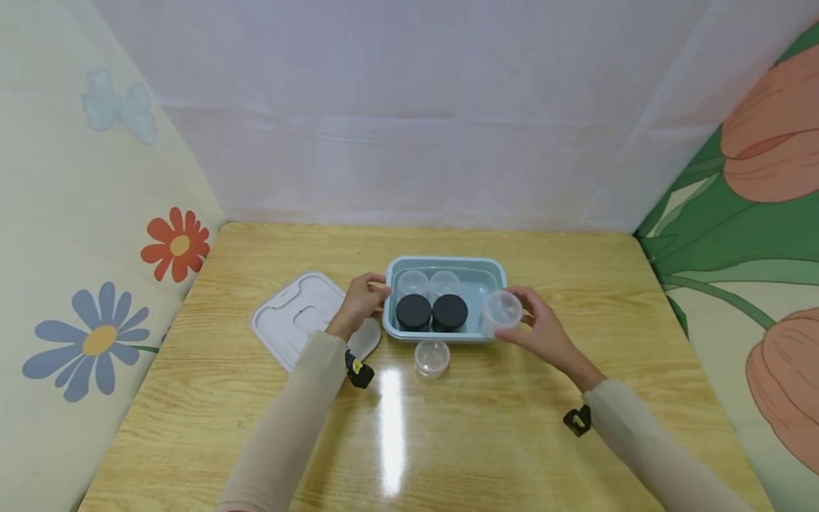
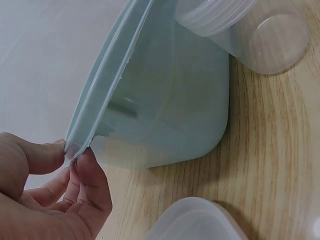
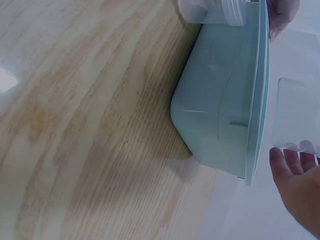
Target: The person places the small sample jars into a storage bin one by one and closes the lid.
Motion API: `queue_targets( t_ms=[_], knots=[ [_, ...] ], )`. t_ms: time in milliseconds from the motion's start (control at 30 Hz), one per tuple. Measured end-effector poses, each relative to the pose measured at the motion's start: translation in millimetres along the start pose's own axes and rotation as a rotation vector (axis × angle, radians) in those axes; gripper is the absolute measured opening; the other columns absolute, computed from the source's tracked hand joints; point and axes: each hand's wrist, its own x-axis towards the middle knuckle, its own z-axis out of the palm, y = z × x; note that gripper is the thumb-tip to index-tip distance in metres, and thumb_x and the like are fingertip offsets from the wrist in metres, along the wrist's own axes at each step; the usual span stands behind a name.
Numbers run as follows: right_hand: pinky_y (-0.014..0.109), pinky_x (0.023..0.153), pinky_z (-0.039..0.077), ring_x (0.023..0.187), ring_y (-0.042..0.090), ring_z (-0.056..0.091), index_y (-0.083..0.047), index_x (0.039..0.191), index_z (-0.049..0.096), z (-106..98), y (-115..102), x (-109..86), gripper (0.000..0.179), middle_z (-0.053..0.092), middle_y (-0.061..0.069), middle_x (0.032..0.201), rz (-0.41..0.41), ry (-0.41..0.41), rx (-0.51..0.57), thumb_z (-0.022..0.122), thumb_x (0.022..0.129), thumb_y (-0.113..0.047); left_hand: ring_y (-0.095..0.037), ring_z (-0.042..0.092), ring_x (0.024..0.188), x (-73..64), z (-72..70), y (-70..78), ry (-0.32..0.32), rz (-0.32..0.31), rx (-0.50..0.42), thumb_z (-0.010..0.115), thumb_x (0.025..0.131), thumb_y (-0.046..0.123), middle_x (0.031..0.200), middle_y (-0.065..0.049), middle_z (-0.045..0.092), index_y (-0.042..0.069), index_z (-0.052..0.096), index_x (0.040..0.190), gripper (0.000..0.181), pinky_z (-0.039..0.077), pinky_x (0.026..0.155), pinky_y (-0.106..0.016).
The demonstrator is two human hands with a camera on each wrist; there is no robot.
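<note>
A light blue plastic box stands on the table. My left hand pinches its left rim between thumb and fingers, which the left wrist view shows close up. Inside the box two black-lidded jars stand at the front, with two clear plastic jars behind them. My right hand grips a clear plastic jar over the box's right end; the right wrist view shows this jar above rim level. Another clear jar stands on the table in front of the box.
To the left, a white rectangular lid lies on the wooden table. A smaller pale round-ended lid lies by my left wrist. A white cloth backdrop rises behind the table, with flowered panels at both sides.
</note>
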Motion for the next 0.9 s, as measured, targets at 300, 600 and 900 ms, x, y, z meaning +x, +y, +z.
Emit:
queue_targets(
  t_ms=[300,600,900],
  knots=[
    [0.018,0.091,0.045,0.121,0.026,0.045,0.000,0.137,0.037,0,6,22.8,0.069,0.045,0.018,0.134,-0.016,-0.018,0.032,0.074,0.079,0.001,-0.012,0.059,0.067,1.8,-0.3,-0.7,0.007,-0.017,-0.002,0.054,0.096,0.007,0.094,-0.010,0.053,0.000,0.050,0.128,0.033,0.052,0.053,-0.023],
    [0.019,0.087,0.046,0.115,0.027,0.048,0.000,0.140,0.035,5,9,42.3,0.067,0.044,0.020,0.134,-0.005,-0.038,0.051,0.071,0.083,0.000,-0.012,0.058,0.065,0.0,0.3,1.7,0.006,-0.025,-0.014,0.055,0.095,0.007,0.090,-0.008,0.053,0.000,0.050,0.127,0.033,0.052,0.055,-0.024],
    [0.041,0.089,0.049,0.112,0.035,0.053,-0.003,0.136,0.036,9,11,61.6,0.067,0.046,0.020,0.132,0.050,-0.013,-0.065,0.075,0.081,-0.008,-0.012,0.058,0.065,0.7,1.1,0.8,0.013,-0.033,-0.026,0.055,0.095,0.006,0.088,-0.007,0.053,0.000,0.050,0.127,0.033,0.052,0.055,-0.025]
  ],
)
